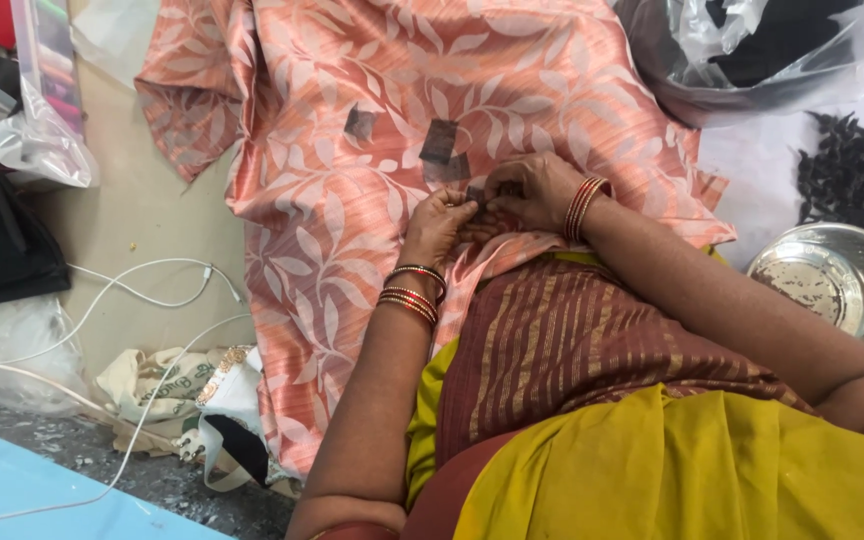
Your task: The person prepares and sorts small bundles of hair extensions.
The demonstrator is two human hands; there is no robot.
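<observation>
A peach satin cloth [352, 150] with a pale leaf pattern lies spread across my lap and the floor. Small dark square patches [440, 142] sit on it. My left hand [437, 225] and my right hand [527, 192] meet at the cloth's near part, fingertips pinched together on a small dark piece [474, 194] against the fabric. Both wrists wear red and gold bangles. What lies under the fingers is hidden.
A steel bowl [837, 280] stands at the right, with a pile of small black pieces [857, 175] behind it. Clear plastic bags [742, 60] lie at top right and top left. White cables [142, 285] and a folded cloth bag [167, 385] lie at left.
</observation>
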